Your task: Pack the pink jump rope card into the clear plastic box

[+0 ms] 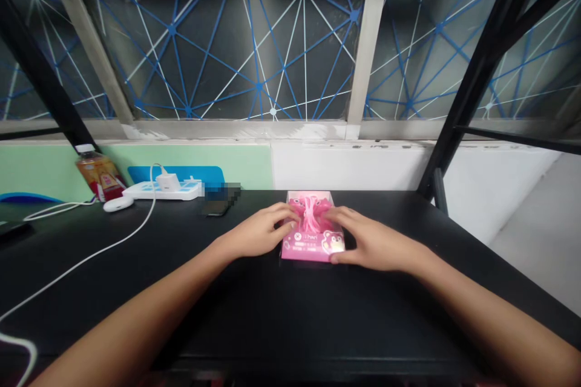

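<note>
Loosely curled, your left hand [265, 231] and right hand [374, 242] flank the pink bear-print box [313, 247] on the black desk [272, 314]; contact unclear. Uneven side pressure could skew it or crumple its walls.

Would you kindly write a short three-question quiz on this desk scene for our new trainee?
1. True or false: the pink box lies between the left hand and the right hand.
2. Fill in: the white adapter is plugged into the white ____.
3. Multiple choice: what colour is the cap of the bottle? A) blue; B) white; C) black.

Key: 1 true; 2 power strip; 3 B.
</note>
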Action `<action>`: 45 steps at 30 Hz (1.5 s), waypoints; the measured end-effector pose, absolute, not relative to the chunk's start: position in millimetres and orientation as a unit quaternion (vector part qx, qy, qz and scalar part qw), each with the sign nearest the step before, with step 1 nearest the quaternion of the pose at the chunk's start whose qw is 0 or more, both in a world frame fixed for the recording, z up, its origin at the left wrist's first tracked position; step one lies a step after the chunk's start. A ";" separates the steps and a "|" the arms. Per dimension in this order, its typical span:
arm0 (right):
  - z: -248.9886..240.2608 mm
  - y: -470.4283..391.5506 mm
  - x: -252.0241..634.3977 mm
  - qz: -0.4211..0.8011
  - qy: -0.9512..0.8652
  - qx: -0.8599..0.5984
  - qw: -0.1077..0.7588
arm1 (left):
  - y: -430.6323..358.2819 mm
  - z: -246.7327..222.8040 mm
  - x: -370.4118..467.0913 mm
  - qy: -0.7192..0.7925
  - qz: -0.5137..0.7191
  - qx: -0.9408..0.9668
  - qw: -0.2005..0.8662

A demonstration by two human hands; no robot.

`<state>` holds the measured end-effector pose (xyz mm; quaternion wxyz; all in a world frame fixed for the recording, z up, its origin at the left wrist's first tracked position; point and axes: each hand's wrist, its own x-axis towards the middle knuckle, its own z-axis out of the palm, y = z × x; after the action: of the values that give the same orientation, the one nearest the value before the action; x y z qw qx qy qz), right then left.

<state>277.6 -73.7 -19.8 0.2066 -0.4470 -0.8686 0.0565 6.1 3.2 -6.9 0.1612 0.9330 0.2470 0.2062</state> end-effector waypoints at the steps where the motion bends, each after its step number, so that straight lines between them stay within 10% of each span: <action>1: -19.1 -75.8 276.6 0.048 -0.874 -0.445 0.187 | 4.7 -7.4 5.9 0.248 0.204 0.933 0.162; 14: -6.7 -110.7 237.7 0.006 -0.951 -0.293 0.096 | 15.5 -17.2 16.5 0.315 0.266 0.897 0.159; 27: -3.9 -124.9 238.8 0.398 -0.901 -0.139 0.104 | 66.8 -43.6 24.4 0.412 0.302 0.836 0.200; 35: -14.4 -87.0 266.3 -0.001 -0.848 -0.474 0.237 | 24.2 -7.6 7.2 0.334 0.256 0.902 0.099; 45: -24.1 -79.0 263.8 0.115 -0.828 -0.480 0.266 | -6.7 2.8 10.3 0.314 0.126 0.920 0.197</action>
<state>263.8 -79.0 -24.1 0.2664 -0.4802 -0.8278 0.1147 10.3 -6.7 2.8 0.1967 0.9202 0.3143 0.1256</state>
